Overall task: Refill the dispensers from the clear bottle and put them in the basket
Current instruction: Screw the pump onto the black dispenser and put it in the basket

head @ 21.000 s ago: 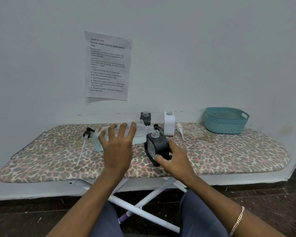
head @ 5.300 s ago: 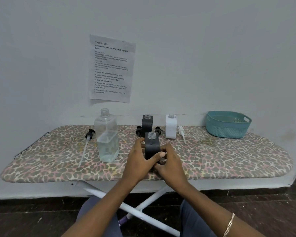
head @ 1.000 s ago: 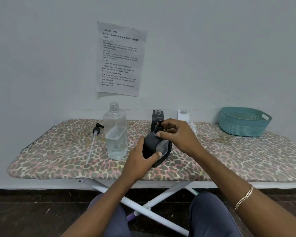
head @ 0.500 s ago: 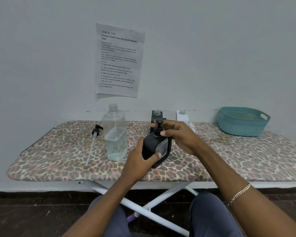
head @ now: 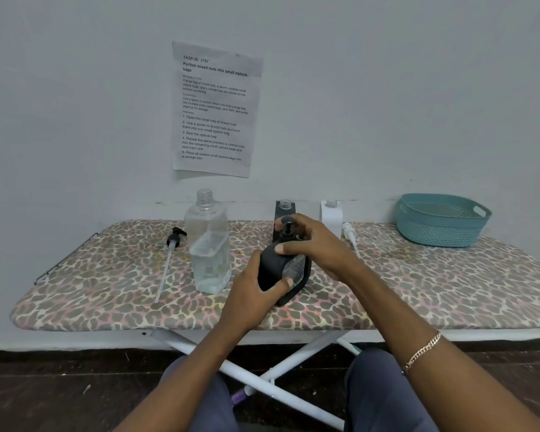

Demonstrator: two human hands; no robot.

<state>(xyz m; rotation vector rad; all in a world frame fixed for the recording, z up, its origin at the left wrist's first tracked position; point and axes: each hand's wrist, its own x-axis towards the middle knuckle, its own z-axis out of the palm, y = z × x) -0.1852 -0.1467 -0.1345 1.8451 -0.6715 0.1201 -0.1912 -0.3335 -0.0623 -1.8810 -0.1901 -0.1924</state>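
Gripping the black dispenser point(head: 269, 267) low on its body, the left hand point(head: 252, 295) is wrapping round it from the near side, with the thumb lying across the pale label on the front. The dispenser is tilting, held over the front middle of the ironing board point(head: 418, 285); whether its lower corner is touching the leopard-print cover cannot be told. The right hand point(head: 317, 244) is arching over the top, its fingers curling round the black pump head point(head: 287, 228) that is sitting in the dispenser's neck, and its thumb is pressing on the dispenser's shoulder. A chain bracelet point(head: 423, 350) is hanging on the right wrist.

The clear bottle point(head: 209, 244) is standing upright and uncapped just left of the hands, holding some clear liquid. A loose black pump point(head: 172, 243) with its long tube is lying further left on the cover. At the back, near the wall, a second black dispenser point(head: 283, 208) and a white dispenser point(head: 331, 215) are standing with open necks, the black one partly hidden behind the right hand. A white pump point(head: 350, 236) is lying just right of the white dispenser. The teal basket point(head: 434, 233) is sitting at the board's far right end, well apart from the hands. A printed sheet point(head: 215, 110) is hanging on the wall above.
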